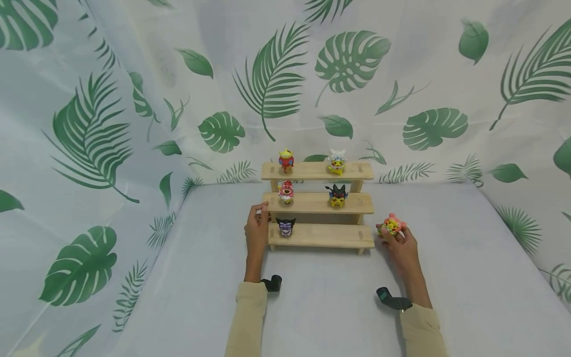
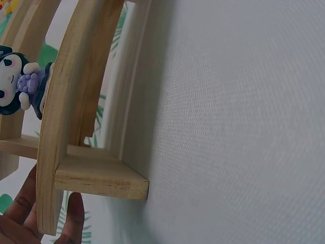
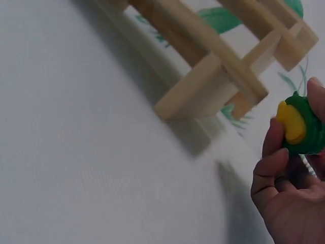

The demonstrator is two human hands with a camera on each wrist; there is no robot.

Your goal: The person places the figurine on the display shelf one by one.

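Note:
A three-tier wooden display shelf (image 1: 321, 235) stands on the table. At its left end is my left hand (image 1: 257, 230); the left wrist view has the thumb (image 2: 74, 216) and fingers on either side of the lowest plank's end, holding it. Right of the shelf, my right hand (image 1: 403, 245) pinches a small figurine (image 1: 392, 225) with pink, yellow and green parts, held apart from the planks. In the right wrist view the figurine (image 3: 299, 127) shows a green body and yellow base, partly cut off. A black-and-purple figurine (image 1: 286, 227) stands on the lowest tier's left.
On the middle tier stand a pink figurine (image 1: 286, 192) and a black-and-yellow one (image 1: 337, 196). The top tier bears a red-and-yellow figurine (image 1: 286, 161) and a white-and-yellow one (image 1: 337, 162). Leaf-printed cloth (image 1: 285, 134) rises behind the white table (image 1: 321, 302).

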